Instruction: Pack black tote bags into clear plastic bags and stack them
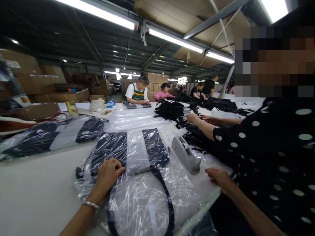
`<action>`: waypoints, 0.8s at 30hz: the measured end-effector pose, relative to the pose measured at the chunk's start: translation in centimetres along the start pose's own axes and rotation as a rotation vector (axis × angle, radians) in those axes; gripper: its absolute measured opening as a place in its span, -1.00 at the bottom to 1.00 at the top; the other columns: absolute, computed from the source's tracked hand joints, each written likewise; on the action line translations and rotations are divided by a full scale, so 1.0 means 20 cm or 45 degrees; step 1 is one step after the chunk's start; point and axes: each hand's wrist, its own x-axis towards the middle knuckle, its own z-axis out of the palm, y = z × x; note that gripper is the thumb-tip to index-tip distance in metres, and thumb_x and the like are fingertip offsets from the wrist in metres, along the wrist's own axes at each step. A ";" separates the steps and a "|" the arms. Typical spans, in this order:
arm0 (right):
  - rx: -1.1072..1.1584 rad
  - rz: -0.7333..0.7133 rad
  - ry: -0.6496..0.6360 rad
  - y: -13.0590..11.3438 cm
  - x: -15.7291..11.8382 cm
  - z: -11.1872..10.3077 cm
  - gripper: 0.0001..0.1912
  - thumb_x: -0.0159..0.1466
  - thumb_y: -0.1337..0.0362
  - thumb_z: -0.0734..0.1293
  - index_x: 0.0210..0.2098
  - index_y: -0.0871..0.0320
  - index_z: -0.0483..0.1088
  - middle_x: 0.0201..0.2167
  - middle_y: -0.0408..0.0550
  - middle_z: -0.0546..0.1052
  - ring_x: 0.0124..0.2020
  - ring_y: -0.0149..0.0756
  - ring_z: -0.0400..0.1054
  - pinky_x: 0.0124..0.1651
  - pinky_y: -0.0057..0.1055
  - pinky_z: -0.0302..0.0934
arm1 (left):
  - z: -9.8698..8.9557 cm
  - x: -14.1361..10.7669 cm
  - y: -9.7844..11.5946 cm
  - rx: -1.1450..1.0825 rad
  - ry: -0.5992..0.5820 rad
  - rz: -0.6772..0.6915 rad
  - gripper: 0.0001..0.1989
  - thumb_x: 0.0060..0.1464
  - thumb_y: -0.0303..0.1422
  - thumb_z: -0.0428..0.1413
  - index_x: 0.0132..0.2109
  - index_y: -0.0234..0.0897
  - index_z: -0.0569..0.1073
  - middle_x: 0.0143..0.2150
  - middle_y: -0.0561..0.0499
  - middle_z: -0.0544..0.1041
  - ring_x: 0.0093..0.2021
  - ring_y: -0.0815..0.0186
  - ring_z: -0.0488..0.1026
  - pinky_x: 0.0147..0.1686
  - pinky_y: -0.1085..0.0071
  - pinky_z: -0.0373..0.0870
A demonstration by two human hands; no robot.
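On the white table (41, 190), the dark bag (108, 144) is already inside clear plastic (184, 193), its near end unfolded; left hand (108, 174) and right hand (219, 178) are curled, but whether gripping, I cannot tell.

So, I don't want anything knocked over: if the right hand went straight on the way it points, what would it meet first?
Probably the near end of the grey tape dispenser, just past the fingertips of the right hand. Height is unclear, so it might pass above.
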 end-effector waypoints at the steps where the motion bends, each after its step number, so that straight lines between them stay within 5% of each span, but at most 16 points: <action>1: -0.043 -0.009 -0.062 -0.02 -0.03 0.00 -0.64 -0.20 0.04 0.50 -0.60 0.20 0.40 -0.63 -0.19 0.35 -0.59 -0.45 0.15 -0.44 -0.42 0.09 | 0.00 -0.01 0.01 -0.010 0.016 0.001 -0.81 0.05 -0.18 0.18 -0.40 -0.18 0.50 -0.23 -0.01 0.53 -0.13 0.10 0.38 -0.14 0.22 0.18; 5: -0.207 -0.258 -0.528 -0.22 -0.22 0.23 -0.62 0.04 -0.03 0.46 -0.42 0.21 0.52 -0.50 -0.15 0.42 -0.45 -0.41 0.22 -0.31 -0.42 0.14 | -0.02 -0.03 0.04 -0.055 0.089 0.003 -0.85 0.04 -0.25 0.22 -0.42 -0.20 0.50 -0.25 -0.02 0.52 -0.13 0.12 0.38 -0.12 0.22 0.18; 10: -0.254 -0.471 -1.127 -0.49 -0.48 0.92 -0.70 0.10 0.07 0.45 -0.36 0.20 0.51 -0.49 -0.16 0.46 -0.44 -0.41 0.26 -0.31 -0.44 0.14 | -0.02 -0.04 0.05 -0.069 0.129 -0.024 -0.87 0.01 -0.29 0.26 -0.42 -0.20 0.50 -0.26 0.01 0.51 -0.14 0.16 0.38 -0.11 0.24 0.19; 13: -0.345 -0.453 -1.316 -0.55 -0.50 1.29 -0.60 0.01 0.22 0.47 -0.17 0.19 0.42 -0.59 -0.26 0.42 -0.54 -0.44 0.24 -0.42 -0.48 0.10 | -0.02 -0.05 0.05 -0.082 0.153 -0.034 -0.86 0.00 -0.30 0.28 -0.42 -0.21 0.50 -0.27 0.01 0.51 -0.14 0.15 0.37 -0.10 0.22 0.19; 17: -0.743 -0.616 -1.168 -0.56 -0.41 1.54 -0.56 0.07 0.32 0.41 -0.05 0.17 0.30 -0.57 -0.27 0.47 -0.56 -0.43 0.29 -0.47 -0.51 0.10 | -0.01 -0.05 0.04 -0.128 0.172 -0.011 -0.85 0.01 -0.29 0.28 -0.41 -0.21 0.49 -0.26 0.00 0.50 -0.12 0.15 0.36 -0.08 0.22 0.20; 24: -1.212 -0.803 -0.768 -0.45 -0.24 1.62 -0.69 -0.03 0.29 0.48 -0.33 0.16 0.34 -0.50 -0.14 0.51 -0.39 -0.29 0.38 -0.41 -0.46 0.01 | 0.02 -0.05 0.00 -0.178 0.183 0.011 -0.84 -0.04 -0.32 0.33 -0.39 -0.20 0.47 -0.23 0.00 0.47 -0.10 0.15 0.33 -0.02 0.19 0.18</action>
